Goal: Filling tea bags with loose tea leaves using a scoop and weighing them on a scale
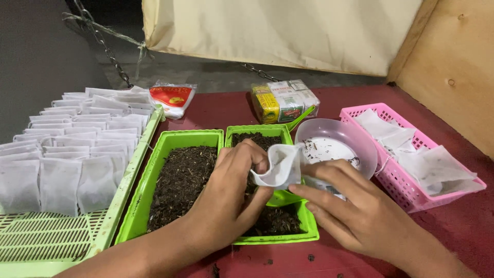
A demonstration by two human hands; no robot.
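A small white filter bag (280, 166), soft and crumpled with its mouth open, sits at picture centre above two green trays of dark loose tea (181, 180). Both hands close on it: the left hand (231, 198) cups it, the right hand (355, 213) pinches its edge. A clear bowl (360, 138) lies at 2 o'clock, a pink basket (396, 180) at 3, filled bags on a green rack (56, 170) at 9, all on the red desk (463, 226).

Small home-style packing station for tea bags, makeshift rather than industrial: dark red worktop (226, 105); two green trays (170, 141) of loose dark tea leaf; pale green slotted tray (121, 198) with rows of filled white sachets (77, 134); pink basket (396, 180) of empty sachets; plywood wall (453, 67); hanging cloth sheet (283, 31); chain (108, 51)
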